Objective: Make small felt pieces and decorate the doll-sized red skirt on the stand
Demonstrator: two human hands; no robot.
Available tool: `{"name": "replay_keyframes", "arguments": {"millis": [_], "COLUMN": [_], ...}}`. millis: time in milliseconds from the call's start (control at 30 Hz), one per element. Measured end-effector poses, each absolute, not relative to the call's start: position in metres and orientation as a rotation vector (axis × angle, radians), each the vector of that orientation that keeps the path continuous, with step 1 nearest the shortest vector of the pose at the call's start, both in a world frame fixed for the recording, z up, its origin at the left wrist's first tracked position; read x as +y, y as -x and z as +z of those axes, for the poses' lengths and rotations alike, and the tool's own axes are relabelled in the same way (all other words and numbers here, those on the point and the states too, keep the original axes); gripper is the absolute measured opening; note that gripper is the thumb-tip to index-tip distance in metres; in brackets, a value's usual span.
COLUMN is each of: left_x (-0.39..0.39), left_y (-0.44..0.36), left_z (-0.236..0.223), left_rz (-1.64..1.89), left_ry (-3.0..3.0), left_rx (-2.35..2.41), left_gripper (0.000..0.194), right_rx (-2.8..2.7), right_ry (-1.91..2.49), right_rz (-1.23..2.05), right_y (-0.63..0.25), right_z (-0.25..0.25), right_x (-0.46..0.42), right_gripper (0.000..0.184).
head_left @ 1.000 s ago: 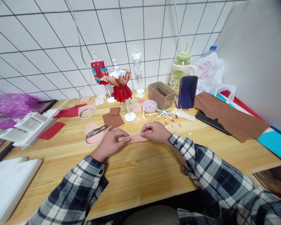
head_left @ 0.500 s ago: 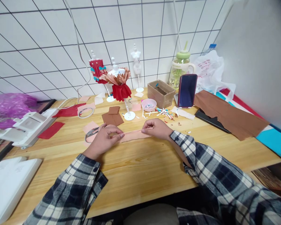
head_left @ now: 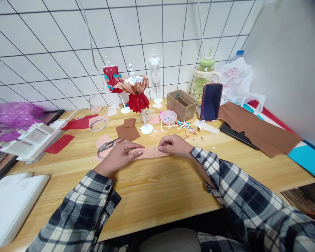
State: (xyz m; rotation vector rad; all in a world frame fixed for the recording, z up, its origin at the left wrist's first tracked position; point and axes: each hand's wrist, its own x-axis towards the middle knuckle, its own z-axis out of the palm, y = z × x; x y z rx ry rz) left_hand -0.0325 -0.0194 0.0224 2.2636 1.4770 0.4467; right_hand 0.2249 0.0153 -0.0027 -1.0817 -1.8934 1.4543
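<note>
A narrow peach strip of crepe-like paper (head_left: 151, 153) lies stretched sideways on the table between my hands. My left hand (head_left: 119, 154) is at its left end, thumb on the strip and forefinger along the far edge. My right hand (head_left: 176, 145) pinches the other end between thumb and fingers. Just behind my left hand, thread snips (head_left: 107, 145) rest on a peach paper piece (head_left: 102, 140). Brown paper squares (head_left: 127, 132) lie beyond the strip, beside a small white dress form (head_left: 146, 129) wearing a red skirt and a peach-brown pleated paper top.
Two more dress forms (head_left: 155, 70) (head_left: 111, 75) stand by the tiled wall, one dressed in red. Nearby are a pink bowl (head_left: 168, 117), cardboard box (head_left: 182, 106), phone (head_left: 211, 102) and green-lidded jug (head_left: 205, 78). Brown paper (head_left: 259, 129) lies right; a power strip (head_left: 39, 140) left.
My left forefinger and thumb have spread a little farther apart on the strip. My right hand stays at its end. The view has shifted slightly.
</note>
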Motion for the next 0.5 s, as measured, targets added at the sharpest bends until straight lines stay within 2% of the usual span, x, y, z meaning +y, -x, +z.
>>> {"name": "replay_keyframes", "arguments": {"millis": [167, 300, 500], "left_x": [-0.019, -0.019, -0.019], "left_y": [0.033, 0.035, 0.044], "left_z": [0.026, 0.03, 0.03], "left_rz": [0.547, 0.529, 0.459], "left_ry": [-2.217, -2.155, -1.987], "left_rx": [1.437, 1.367, 1.545], "left_gripper": [0.032, 0.039, 0.038], "right_rx": [-1.956, -1.996, -1.958], "right_ry": [1.162, 1.235, 1.249], "right_rz": [1.348, 1.261, 1.276], "right_y": [-0.23, -0.238, -0.247], "right_z": [0.0, 0.001, -0.001], "right_x": [0.018, 0.023, 0.03], "right_gripper": [0.022, 0.024, 0.021]}}
